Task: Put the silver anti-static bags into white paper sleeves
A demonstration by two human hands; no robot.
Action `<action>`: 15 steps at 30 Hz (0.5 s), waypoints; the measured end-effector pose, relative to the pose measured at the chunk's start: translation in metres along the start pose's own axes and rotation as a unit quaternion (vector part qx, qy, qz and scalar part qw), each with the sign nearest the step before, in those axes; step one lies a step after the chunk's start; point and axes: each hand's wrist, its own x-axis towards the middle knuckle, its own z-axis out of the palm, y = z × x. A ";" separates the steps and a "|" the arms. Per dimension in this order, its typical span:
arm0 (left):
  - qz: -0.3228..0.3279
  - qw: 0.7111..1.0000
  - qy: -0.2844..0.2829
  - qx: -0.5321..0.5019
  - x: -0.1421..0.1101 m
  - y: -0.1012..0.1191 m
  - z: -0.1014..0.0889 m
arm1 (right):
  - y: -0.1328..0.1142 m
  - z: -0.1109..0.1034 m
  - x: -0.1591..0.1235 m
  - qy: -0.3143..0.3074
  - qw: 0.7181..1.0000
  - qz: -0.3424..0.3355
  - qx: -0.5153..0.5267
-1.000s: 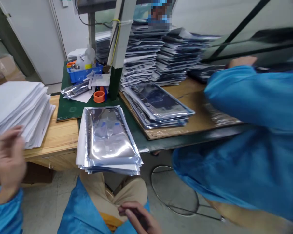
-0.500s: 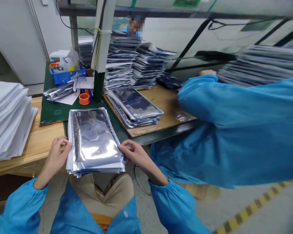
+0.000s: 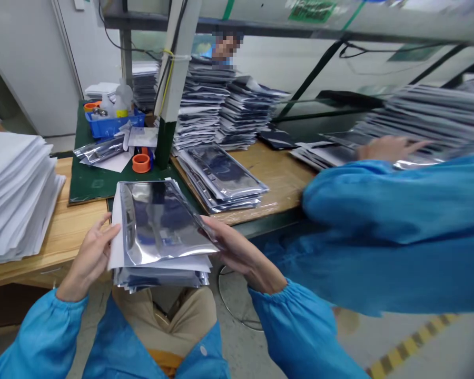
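Left hand: the left hand (image 3: 89, 260) grips the left edge of the stack of silver bags (image 3: 158, 237); fingers slightly spread, thumb on top.

Right hand: the right hand (image 3: 240, 252) lies across the lower right of the top bag; fingers pressed together, not visibly pinching.

Item position: the stack of silver bags is held between both hands, above the beige trousers (image 3: 164, 313). Its top bag is raised and tilted, with white paper showing beneath.

Surface: the wooden bench (image 3: 75, 237) lies to the left and carries the white paper stack (image 3: 16, 195). The green mat (image 3: 90, 181) lies beyond, holding a loose silver bag (image 3: 98, 150) and an orange ring (image 3: 141, 163).

Containers: the blue plastic crate (image 3: 110, 126) stands at the far end of the mat, with a plastic bottle (image 3: 122, 100) inside. Its other contents are too small to tell.

Stock: a flat pile of bags (image 3: 221, 179) lies on a brown board (image 3: 280, 187), just beside the mat. Tall bag stacks (image 3: 205, 105) stand behind it.

Co-worker: a blue sleeve (image 3: 395, 210) crosses from the right, its hand (image 3: 391, 148) spread over loose bags (image 3: 332, 155).

Room: a white wall (image 3: 27, 68) stands far left. Yellow-and-black floor tape (image 3: 403, 350) runs lower right.
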 end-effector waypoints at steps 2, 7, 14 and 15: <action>-0.039 0.998 -0.037 0.017 0.001 0.000 -0.002 | 0.003 0.006 -0.002 -0.036 0.999 0.017 0.019; 0.060 0.986 -0.034 0.150 0.006 0.009 -0.011 | 0.016 0.009 -0.037 -0.038 0.998 -0.030 0.040; 0.361 0.837 0.138 0.388 -0.023 0.113 -0.010 | 0.057 -0.050 -0.130 0.157 0.985 -0.070 0.005; 0.408 0.786 0.149 0.440 -0.027 0.126 -0.004 | 0.068 -0.061 -0.143 0.190 0.980 -0.064 -0.013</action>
